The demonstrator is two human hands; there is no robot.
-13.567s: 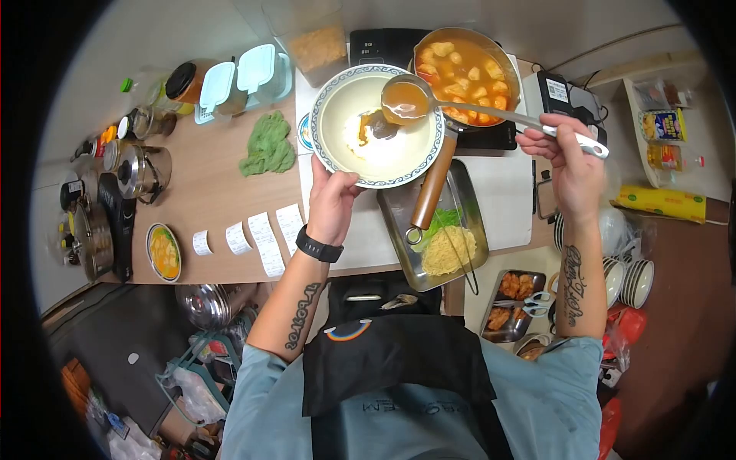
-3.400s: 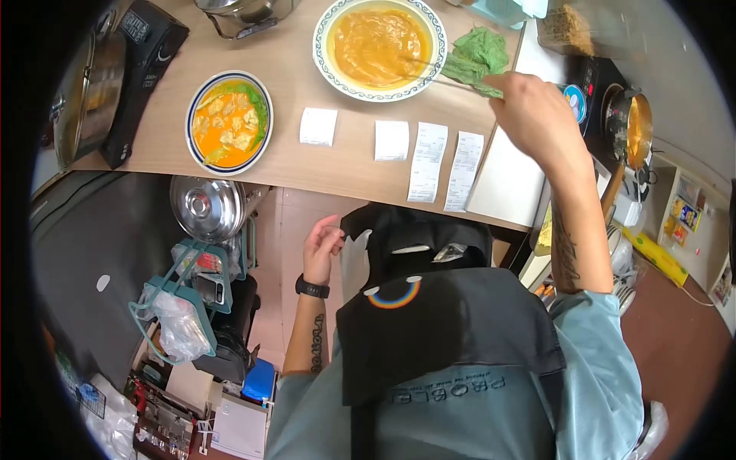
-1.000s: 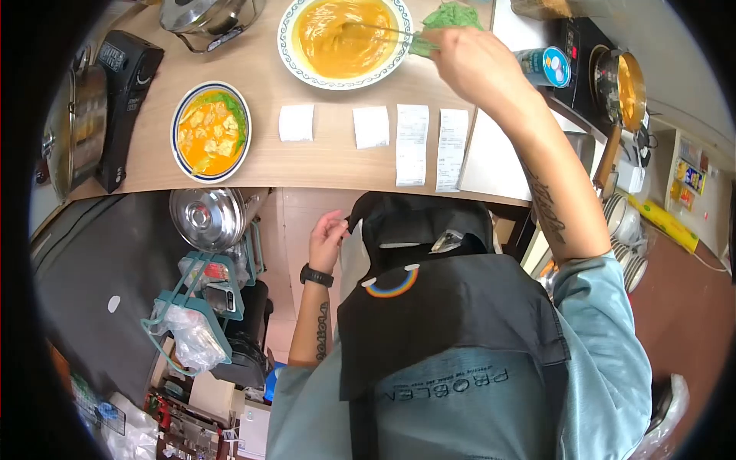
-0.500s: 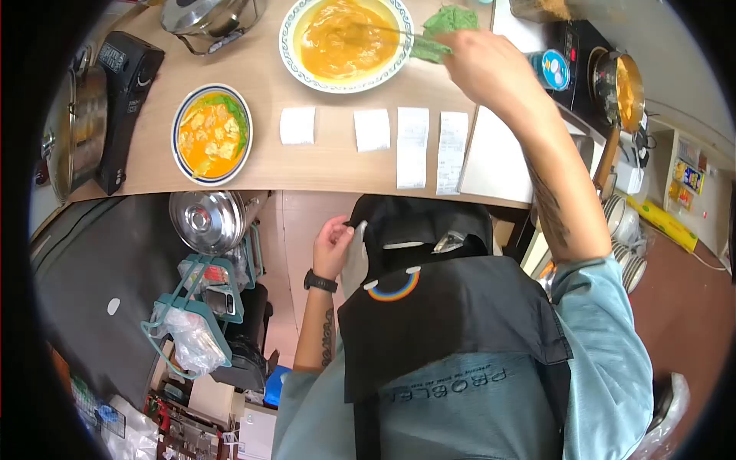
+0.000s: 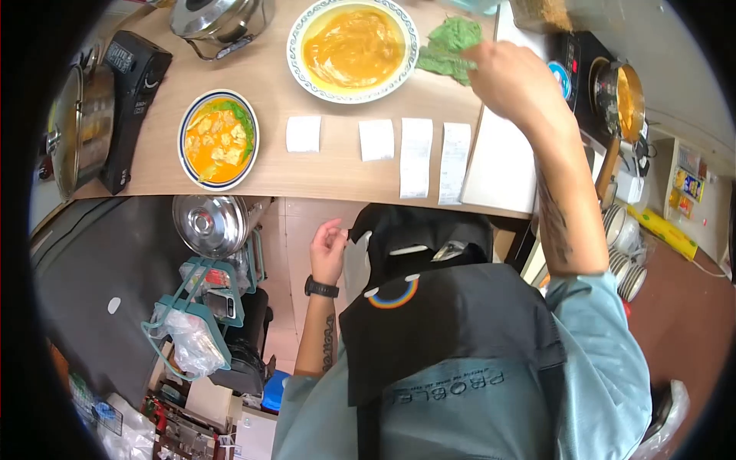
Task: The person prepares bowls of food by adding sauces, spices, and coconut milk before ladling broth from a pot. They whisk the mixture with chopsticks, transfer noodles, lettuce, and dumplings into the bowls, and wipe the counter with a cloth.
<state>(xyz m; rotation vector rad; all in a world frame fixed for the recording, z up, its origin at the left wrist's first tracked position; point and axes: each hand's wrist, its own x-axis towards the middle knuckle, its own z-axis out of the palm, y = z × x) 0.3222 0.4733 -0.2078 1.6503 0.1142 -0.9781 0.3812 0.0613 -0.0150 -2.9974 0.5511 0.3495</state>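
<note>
My right hand is above the table's right part, its fingertips over the edge of a crumpled green cloth. Its fingers are bent, and I cannot make out whether they hold anything. To the left of the cloth stands a large patterned white bowl of smooth orange-yellow sauce. My left hand hangs below the table edge, beside my black apron. Its fingers are loosely curled and slightly apart, with nothing visible in them.
A blue-rimmed bowl of orange curry stands left, near several paper slips. A lidded pot and a black portable stove are further left. At right, a saucepan of orange sauce sits by a black cooker.
My right hand has moved slightly right and down, away from the patterned bowl. The thin utensil that reached into the sauce no longer shows. My left hand's fingers have come off the apron edge.
</note>
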